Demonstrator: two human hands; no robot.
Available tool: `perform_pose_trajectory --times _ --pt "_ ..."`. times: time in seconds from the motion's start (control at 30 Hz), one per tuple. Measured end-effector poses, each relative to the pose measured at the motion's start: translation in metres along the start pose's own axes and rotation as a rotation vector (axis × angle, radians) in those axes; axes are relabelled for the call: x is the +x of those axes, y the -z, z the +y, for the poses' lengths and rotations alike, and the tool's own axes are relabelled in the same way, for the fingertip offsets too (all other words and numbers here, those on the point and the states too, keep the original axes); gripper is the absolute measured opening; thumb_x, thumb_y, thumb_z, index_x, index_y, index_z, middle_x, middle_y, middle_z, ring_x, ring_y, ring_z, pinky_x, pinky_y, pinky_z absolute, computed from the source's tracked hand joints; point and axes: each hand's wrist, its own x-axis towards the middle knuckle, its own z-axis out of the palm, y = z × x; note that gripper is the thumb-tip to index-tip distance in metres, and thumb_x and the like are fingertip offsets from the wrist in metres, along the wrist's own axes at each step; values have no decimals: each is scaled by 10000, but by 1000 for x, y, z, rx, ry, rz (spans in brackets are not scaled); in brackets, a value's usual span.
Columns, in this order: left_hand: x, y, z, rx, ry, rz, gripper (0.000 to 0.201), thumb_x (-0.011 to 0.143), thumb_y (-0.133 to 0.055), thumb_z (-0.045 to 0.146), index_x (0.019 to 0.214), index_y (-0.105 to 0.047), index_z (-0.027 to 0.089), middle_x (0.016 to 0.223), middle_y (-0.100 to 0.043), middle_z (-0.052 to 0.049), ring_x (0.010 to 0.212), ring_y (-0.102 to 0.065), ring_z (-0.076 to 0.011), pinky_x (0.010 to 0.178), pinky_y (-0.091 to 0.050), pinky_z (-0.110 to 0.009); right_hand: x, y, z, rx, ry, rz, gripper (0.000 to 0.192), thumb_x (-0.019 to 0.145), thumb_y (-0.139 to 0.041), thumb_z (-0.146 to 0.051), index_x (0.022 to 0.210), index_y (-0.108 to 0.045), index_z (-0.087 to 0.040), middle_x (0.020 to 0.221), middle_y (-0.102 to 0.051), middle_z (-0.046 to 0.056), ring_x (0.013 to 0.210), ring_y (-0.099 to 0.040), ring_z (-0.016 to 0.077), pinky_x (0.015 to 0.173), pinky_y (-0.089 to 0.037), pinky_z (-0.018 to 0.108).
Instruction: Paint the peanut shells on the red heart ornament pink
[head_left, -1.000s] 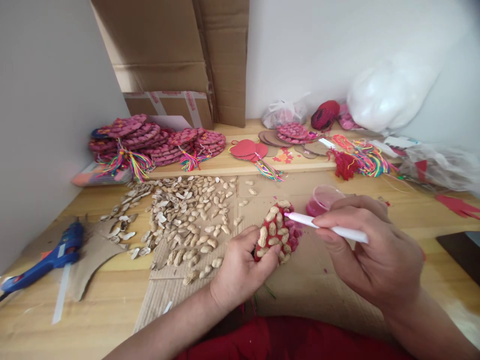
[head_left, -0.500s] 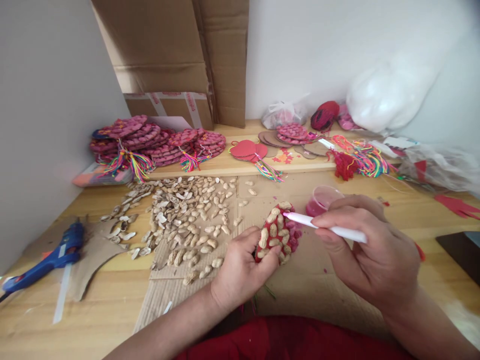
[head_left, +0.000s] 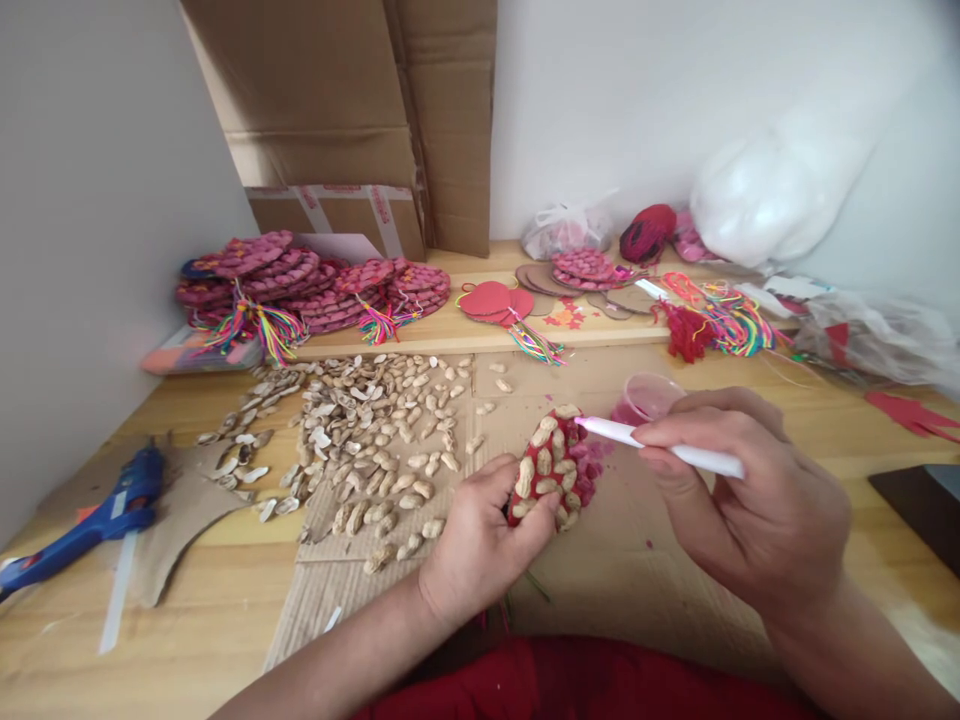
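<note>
Near the cup [head_left: 643,400], right hand [head_left: 750,505] pinches pen-like tool [head_left: 612,431].

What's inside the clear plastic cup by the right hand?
Something pink shows inside the clear plastic cup, toward its left side. The right hand covers the cup's lower right, so whatever lies there is hidden.
</note>
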Motion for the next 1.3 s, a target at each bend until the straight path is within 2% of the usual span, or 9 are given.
perform_pose_trajectory --times 0.2,0.37,0.47,0.7,0.93,1.13,1.3 --pt "-1 0 1 -82 57 7 132 904 -649 254 821 -701 166 806 -692 -48 713 -605 -166 683 -493 -276 0 -2 0 72 -54 -16 229 843 -699 -180 1043 -666 -286 875 -725 13 1013 -704 259 859 -531 415" --pt "0 -3 2 -381 231 -11 218 905 -680 372 908 -725 159 841 -727 -54 713 -627 -165 671 -536 -272 -1 -4 2 69 -75 16 248 838 -700 -157 1051 -664 -279 904 -726 14 967 -707 244 861 -526 415" --pt "-1 -4 1 -479 294 -23 251 892 -710 401 922 -712 152 842 -735 -57 694 -633 -158 668 -547 -274 -1 -5 3 126 -88 -2 262 838 -705 -163 1066 -670 -289 907 -707 16 999 -691 251 871 -525 424" --pt "-3 -4 -5 -461 317 -11 237 898 -709 382 895 -704 145 805 -730 -52 671 -635 -155 682 -557 -289 -3 -5 5 103 -49 -81 220 845 -705 -195 1046 -666 -274 925 -708 23 1040 -674 262 922 -523 464" --pt "0 -3 0 -431 265 -17 153 883 -697 300 876 -702 148 778 -700 -30 638 -583 -128 632 -508 -244 -1 -5 2 77 -19 -73 227 850 -705 -196 1062 -670 -268 924 -707 27 1025 -671 253 927 -523 446" --pt "-1 -3 -2 -392 291 -4 186 884 -693 327 865 -700 142 763 -685 -26 632 -562 -125 625 -499 -238 0 -5 1 73 -22 -78 168 875 -686 -213 1039 -671 -250 921 -695 30 1003 -666 238 890 -502 407" --pt "-1 -3 -1 -413 294 -11 178 880 -699 320 866 -699 142 778 -690 -30 657 -572 -129 634 -500 -231 -1 -5 2 61 -14 -95 174 875 -689 -215 1044 -668 -250 923 -700 32 1034 -659 252 920 -496 429"
